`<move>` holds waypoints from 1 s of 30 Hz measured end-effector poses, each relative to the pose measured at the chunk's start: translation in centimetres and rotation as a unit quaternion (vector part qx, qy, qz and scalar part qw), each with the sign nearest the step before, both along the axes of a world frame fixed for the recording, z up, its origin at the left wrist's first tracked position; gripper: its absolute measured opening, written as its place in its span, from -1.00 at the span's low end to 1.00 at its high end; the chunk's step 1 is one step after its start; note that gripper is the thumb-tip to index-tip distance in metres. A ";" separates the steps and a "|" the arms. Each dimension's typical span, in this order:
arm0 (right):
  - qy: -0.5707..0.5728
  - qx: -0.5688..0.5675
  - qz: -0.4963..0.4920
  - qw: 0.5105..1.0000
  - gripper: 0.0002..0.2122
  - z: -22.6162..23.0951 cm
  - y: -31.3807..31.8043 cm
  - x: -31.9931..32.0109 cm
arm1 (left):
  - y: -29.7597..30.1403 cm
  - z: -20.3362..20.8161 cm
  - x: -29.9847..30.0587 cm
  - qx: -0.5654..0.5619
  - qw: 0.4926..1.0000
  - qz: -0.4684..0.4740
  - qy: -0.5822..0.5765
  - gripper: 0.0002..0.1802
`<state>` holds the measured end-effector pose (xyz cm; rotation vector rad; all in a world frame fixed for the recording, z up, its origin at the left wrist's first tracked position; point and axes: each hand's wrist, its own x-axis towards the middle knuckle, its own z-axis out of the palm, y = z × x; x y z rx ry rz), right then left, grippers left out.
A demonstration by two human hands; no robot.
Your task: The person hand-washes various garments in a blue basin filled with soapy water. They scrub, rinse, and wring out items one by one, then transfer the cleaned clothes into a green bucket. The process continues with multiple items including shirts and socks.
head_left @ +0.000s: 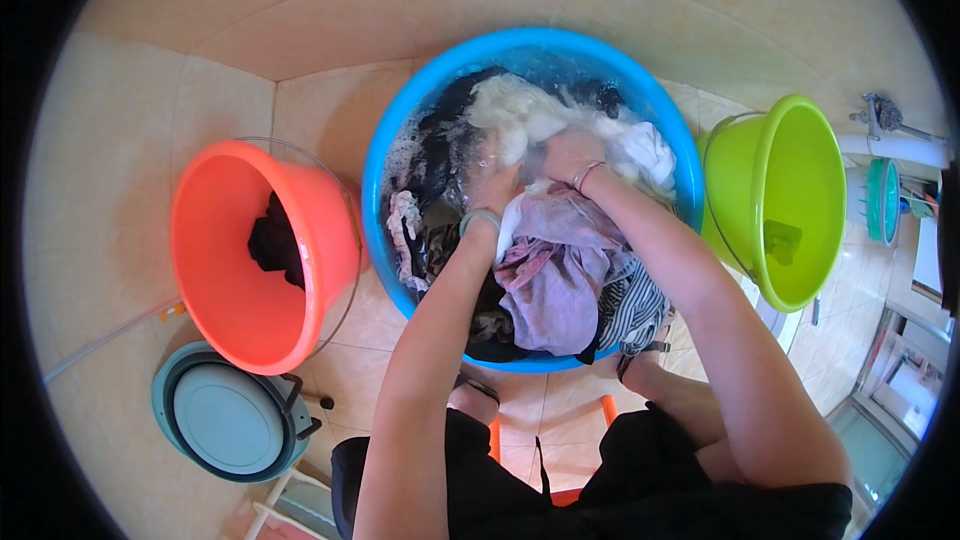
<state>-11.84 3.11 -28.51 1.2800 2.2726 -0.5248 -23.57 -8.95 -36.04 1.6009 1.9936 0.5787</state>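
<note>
A large blue basin full of sudsy water and wet laundry stands between my feet. Both my hands are down in it, at a soaked white cloth. My left hand is curled on the cloth's near left part, its fingertips blurred by splashing. Close beside it, my right hand is closed on the same cloth, its fingers partly under water. Below my wrists lies a mauve garment with pinkish patches. A striped cloth is at its right, dark clothes at the left.
An orange-red bucket with a dark cloth inside tilts at the left. A grey collapsible basin sits below it. The green bucket at the right holds a small greenish thing. Beyond it, a tap is on the wall.
</note>
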 end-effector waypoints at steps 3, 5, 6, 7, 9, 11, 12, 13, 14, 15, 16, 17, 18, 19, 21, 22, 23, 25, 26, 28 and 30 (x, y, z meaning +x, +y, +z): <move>0.020 0.008 0.080 0.997 -0.65 -1.8 0.0 -1.8 | 1.4 -6.3 -1.8 0.000 0.993 0.109 -0.036 -0.37; 0.046 0.074 -0.017 0.996 -0.65 -6.3 3.2 0.8 | 7.7 -7.1 -1.4 -0.007 0.998 0.065 0.007 -0.40; 0.069 0.099 -0.058 0.991 -0.64 -6.8 4.3 0.9 | 8.9 -5.2 -2.6 0.026 0.997 0.069 0.037 -0.42; 0.142 0.084 -0.056 0.985 -0.68 -7.1 3.2 1.6 | 5.8 -5.2 -1.8 0.110 0.988 0.096 0.047 -0.45; 0.287 0.050 -0.050 0.955 -0.74 -6.3 0.3 3.3 | 1.5 -3.8 -1.4 0.111 0.987 0.108 0.036 -0.52; 0.331 -0.010 -0.130 0.934 -0.78 -3.3 -0.1 6.4 | 0.0 1.9 -1.5 -0.050 0.996 0.059 -0.031 -0.58; 0.362 -0.036 -0.166 0.917 -0.80 -0.9 0.0 6.9 | -0.2 5.4 -2.0 -0.033 0.988 0.090 -0.118 -0.53; 0.381 -0.028 -0.164 0.910 -0.81 0.7 0.3 7.4 | 0.2 8.9 -2.4 -0.033 0.988 0.104 -0.112 -0.50; 0.402 -0.024 -0.159 0.901 -0.82 2.3 0.3 7.6 | 0.1 10.9 -3.5 0.035 0.986 0.115 -0.119 -0.52; 0.420 -0.021 -0.155 0.894 -0.83 3.7 0.2 7.8 | 0.1 12.5 -4.2 0.101 0.979 0.125 -0.129 -0.54; 0.297 -0.046 -0.125 0.945 -0.64 5.3 0.2 8.1 | 0.1 15.1 -4.1 0.117 0.976 0.116 -0.139 -0.55; 0.303 0.052 -0.046 0.951 -0.54 7.9 -0.5 7.7 | 0.3 18.3 -4.3 0.133 0.974 0.109 -0.148 -0.56; 0.306 0.145 0.035 0.940 -0.44 11.0 -2.1 6.3 | 0.4 20.8 -4.7 0.173 0.972 0.073 -0.139 -0.58; 0.300 0.240 0.115 0.916 -0.34 13.9 -3.1 5.4 | 1.0 23.0 -4.4 0.163 0.960 0.092 -0.207 -0.60; 0.449 0.125 0.081 0.881 -0.09 18.0 -3.0 4.2 | 2.7 27.4 -2.5 0.143 0.920 0.121 -0.344 -0.64; 0.499 0.078 0.043 0.862 -0.08 20.1 -3.5 3.4 | 2.9 30.0 -1.6 0.139 0.902 0.121 -0.390 -0.67; 0.548 0.029 0.006 0.836 -0.07 22.3 -4.1 2.2 | 2.8 33.0 -1.0 0.135 0.884 0.123 -0.431 -0.69; 0.605 0.003 -0.041 0.795 -0.07 25.6 -4.3 1.8 | 3.0 37.1 -0.2 0.146 0.847 0.111 -0.499 -0.71; 0.619 0.025 -0.050 0.783 -0.08 26.8 -4.0 1.7 | 3.3 38.5 -0.1 0.161 0.830 0.101 -0.524 -0.71; 0.611 0.024 -0.077 0.787 -0.16 29.3 -3.9 1.3 | 2.3 41.0 -0.5 0.187 0.840 0.072 -0.504 -0.70; 0.649 0.106 0.005 0.753 -0.23 29.2 -2.9 1.1 | 1.7 42.4 -0.9 0.211 0.877 0.014 -0.432 -0.69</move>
